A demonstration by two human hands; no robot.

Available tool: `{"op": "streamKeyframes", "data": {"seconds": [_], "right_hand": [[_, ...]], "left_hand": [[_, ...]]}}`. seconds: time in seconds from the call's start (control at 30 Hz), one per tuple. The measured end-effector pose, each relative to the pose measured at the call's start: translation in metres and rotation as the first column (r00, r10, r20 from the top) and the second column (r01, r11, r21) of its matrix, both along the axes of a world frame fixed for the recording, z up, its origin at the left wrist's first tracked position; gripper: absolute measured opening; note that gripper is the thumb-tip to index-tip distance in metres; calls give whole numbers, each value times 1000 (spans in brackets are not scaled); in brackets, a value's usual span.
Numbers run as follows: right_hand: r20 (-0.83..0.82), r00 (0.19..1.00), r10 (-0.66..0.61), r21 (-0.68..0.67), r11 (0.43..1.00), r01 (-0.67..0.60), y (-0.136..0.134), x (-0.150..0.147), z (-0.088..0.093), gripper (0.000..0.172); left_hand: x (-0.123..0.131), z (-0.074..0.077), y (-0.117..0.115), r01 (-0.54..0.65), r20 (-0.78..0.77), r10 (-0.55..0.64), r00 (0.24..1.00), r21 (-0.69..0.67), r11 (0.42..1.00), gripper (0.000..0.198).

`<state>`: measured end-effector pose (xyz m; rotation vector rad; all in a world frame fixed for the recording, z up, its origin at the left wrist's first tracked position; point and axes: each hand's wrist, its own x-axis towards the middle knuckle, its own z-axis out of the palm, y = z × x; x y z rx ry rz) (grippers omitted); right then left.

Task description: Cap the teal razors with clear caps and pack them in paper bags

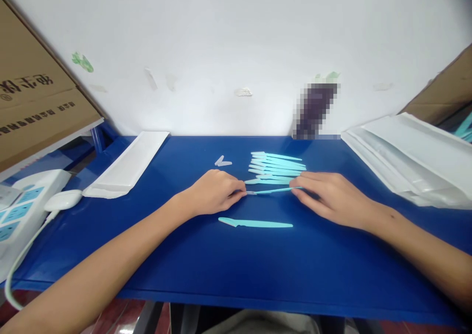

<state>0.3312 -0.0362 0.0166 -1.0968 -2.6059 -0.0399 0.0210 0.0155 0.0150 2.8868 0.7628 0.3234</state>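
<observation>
A teal eyebrow razor (275,191) lies level between my two hands, close above or on the blue table. Its clear-capped head is pinched in the fingertips of my left hand (217,191). At the other end, my right hand (326,196) has thumb and fingers closed on the handle tip. Just beyond it, several teal razors (282,166) with whitish covered heads lie side by side in a row. Nearer to me rests a single razor (263,224), its blade end to the left and uncovered. Two small clear caps (224,164) lie past my left hand.
White envelope-like packets (127,164) lie at the left, with a larger white stack (416,162) at the right. A power strip (27,206) with a plugged-in white charger (64,200) sits at the left edge. Behind the blue table (236,270) stands a white wall.
</observation>
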Motion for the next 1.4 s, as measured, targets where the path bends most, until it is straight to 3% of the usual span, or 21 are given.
{"op": "streamKeyframes", "data": {"seconds": [0.17,0.37,0.6,0.73,0.83,0.9,1.07,1.2,1.3,1.4], "right_hand": [[-16,1000,11,-96,995,-12,-6,-11,-2,29],[-49,999,-16,-88,996,12,-6,-12,-3,31],[-147,988,-48,-192,981,19,-10,-21,-8,26],[-138,989,-57,-173,984,33,-12,-23,-12,27],[-99,994,-40,-92,995,30,-10,-20,-14,25],[-65,997,-45,-24,999,44,-7,-17,-15,25],[-6,996,-84,124,989,84,-4,-10,-11,30],[-25,994,105,71,992,-103,-17,-17,-4,30],[9,975,222,18,975,-222,-27,-26,-3,30],[31,966,256,-10,967,-256,-29,-31,-4,31]], "left_hand": [[13,-9,-6,5,113,9,994,-117,993,24],[15,-12,-3,-70,124,83,989,-113,991,27],[18,-14,-4,-31,195,52,979,-112,993,23],[20,-15,-4,-23,217,55,975,-147,989,23],[16,-11,1,-8,141,19,990,-76,997,24],[7,-8,10,-50,70,47,996,40,998,28],[-27,-6,36,-268,-12,292,956,368,891,40],[-44,-9,46,-295,-79,355,932,406,865,41],[-41,-10,45,-239,-71,290,954,401,884,38],[-34,-8,40,-181,-75,232,970,418,890,35]]}}
